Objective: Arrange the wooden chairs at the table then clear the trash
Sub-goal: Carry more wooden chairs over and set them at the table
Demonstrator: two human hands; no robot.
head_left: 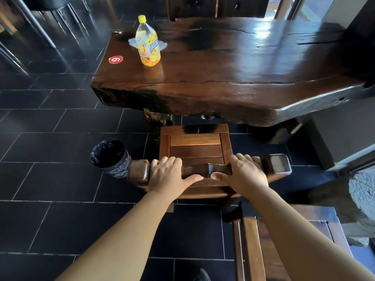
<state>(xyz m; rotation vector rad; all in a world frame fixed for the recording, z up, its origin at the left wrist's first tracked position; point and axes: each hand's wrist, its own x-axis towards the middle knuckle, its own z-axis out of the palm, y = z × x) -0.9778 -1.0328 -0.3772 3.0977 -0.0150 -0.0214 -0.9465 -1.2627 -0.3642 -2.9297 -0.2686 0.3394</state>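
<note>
1. The brown slatted wooden chair (194, 147) is gripped at its backrest by the left hand (168, 174) and right hand (244, 174).
2. It is set at the dark slab table's (223, 78) 6 o'clock; a yellow-capped plastic bottle (147, 44) is stood at 10 o'clock.

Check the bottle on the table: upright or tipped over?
Upright. The bottle stands on its base on the table, with its yellow cap at the top.
</note>
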